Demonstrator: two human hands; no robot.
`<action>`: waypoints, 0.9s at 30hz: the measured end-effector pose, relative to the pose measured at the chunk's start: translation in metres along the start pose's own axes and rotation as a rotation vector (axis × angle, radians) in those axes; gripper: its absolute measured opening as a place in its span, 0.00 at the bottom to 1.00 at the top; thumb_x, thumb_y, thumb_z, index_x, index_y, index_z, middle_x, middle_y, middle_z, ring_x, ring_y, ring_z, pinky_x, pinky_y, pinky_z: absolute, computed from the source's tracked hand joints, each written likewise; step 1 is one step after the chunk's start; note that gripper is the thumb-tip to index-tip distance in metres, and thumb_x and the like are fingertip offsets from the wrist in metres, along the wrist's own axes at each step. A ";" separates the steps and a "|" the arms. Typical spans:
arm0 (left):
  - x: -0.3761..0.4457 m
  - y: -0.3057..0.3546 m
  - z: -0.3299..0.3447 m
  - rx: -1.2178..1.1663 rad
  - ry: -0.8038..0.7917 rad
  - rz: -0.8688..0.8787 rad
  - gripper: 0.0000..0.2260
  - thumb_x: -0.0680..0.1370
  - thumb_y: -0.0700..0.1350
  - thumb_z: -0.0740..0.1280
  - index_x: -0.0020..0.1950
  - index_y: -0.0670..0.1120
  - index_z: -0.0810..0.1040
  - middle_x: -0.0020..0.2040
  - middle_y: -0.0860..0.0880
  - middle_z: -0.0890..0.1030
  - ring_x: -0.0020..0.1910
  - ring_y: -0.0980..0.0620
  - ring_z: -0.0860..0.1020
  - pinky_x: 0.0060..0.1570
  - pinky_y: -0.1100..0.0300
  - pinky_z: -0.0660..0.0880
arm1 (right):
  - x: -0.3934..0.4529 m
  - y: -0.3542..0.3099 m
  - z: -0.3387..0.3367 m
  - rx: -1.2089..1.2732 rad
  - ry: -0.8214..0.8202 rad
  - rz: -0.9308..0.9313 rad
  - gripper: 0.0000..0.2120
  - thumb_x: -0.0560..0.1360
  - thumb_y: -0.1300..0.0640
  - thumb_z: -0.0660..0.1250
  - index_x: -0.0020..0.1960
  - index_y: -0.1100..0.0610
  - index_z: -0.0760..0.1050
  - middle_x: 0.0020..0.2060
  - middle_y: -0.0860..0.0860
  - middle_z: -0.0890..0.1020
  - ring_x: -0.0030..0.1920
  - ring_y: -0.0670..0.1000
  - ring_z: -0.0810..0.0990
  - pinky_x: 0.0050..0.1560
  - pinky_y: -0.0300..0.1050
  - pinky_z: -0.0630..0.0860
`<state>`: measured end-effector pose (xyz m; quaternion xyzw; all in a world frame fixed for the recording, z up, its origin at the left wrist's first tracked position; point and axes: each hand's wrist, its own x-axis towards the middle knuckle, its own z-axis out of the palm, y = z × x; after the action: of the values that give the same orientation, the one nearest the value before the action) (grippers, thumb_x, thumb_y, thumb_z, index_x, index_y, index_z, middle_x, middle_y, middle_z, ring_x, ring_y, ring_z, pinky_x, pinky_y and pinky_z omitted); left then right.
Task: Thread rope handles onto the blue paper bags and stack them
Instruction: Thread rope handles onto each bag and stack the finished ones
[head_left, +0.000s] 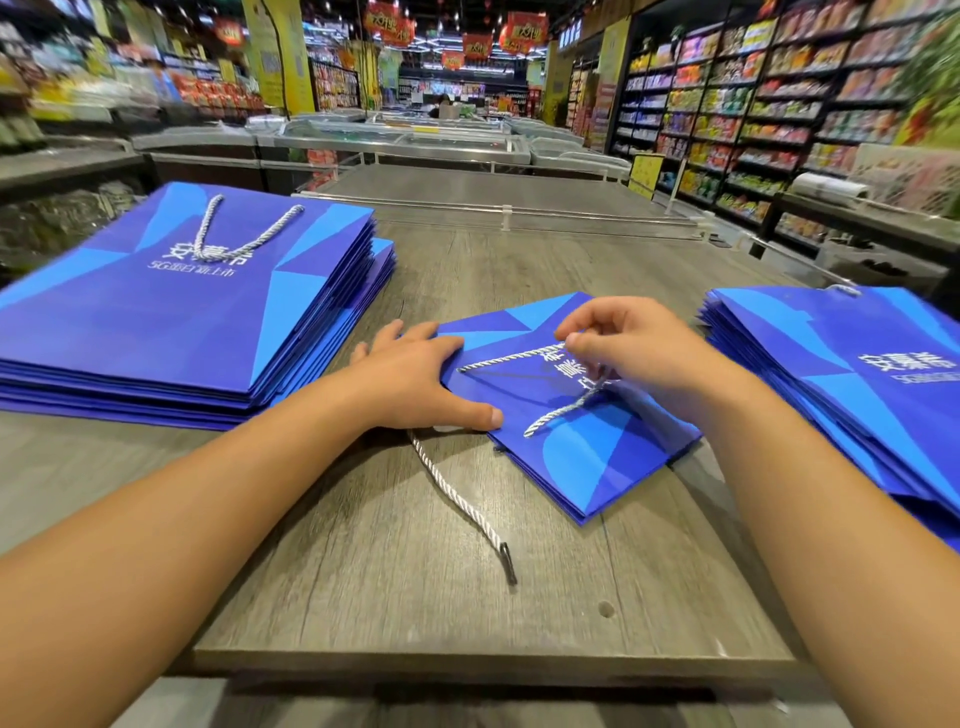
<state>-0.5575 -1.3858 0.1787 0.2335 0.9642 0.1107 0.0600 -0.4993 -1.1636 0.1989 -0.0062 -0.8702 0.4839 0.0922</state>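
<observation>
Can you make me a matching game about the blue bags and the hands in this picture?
Things:
1. left hand
2. right hand
3. loose rope
4. left stack of bags

Where or how:
A. lies on the wooden table, with its far end hidden under the left hand
B. has a rope handle showing on top
C. pinches the rope on the middle bag
D. presses flat on the middle bag's edge

Pairs: 1-D, 2-C, 3-A, 4-B

Grey wood-grain counter (395, 587): bag stack (171, 317) left of hands, flat bag (582, 452) under them, second stack (852, 384) right, loose rope (462, 499) between forearms
</observation>
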 end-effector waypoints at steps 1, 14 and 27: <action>0.000 -0.001 0.000 0.002 0.001 0.001 0.48 0.66 0.72 0.68 0.79 0.54 0.55 0.81 0.52 0.50 0.79 0.44 0.44 0.75 0.40 0.49 | -0.001 -0.003 0.001 0.217 -0.022 0.039 0.08 0.79 0.67 0.64 0.45 0.57 0.77 0.34 0.52 0.75 0.32 0.49 0.76 0.37 0.43 0.77; 0.002 0.007 0.007 0.034 0.058 -0.019 0.46 0.67 0.75 0.62 0.78 0.53 0.58 0.80 0.54 0.53 0.79 0.46 0.46 0.74 0.37 0.46 | 0.006 -0.005 -0.002 0.363 0.273 -0.019 0.11 0.74 0.68 0.66 0.43 0.54 0.79 0.35 0.53 0.79 0.22 0.45 0.63 0.23 0.36 0.61; 0.005 0.003 0.011 0.084 0.074 -0.015 0.50 0.62 0.80 0.56 0.77 0.53 0.61 0.78 0.52 0.59 0.77 0.45 0.55 0.72 0.37 0.54 | 0.018 0.031 -0.009 -0.294 0.340 0.112 0.06 0.75 0.59 0.69 0.51 0.52 0.80 0.43 0.47 0.82 0.49 0.49 0.79 0.48 0.40 0.70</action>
<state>-0.5591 -1.3784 0.1682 0.2244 0.9712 0.0785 0.0151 -0.5183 -1.1382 0.1801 -0.1492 -0.9016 0.3484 0.2086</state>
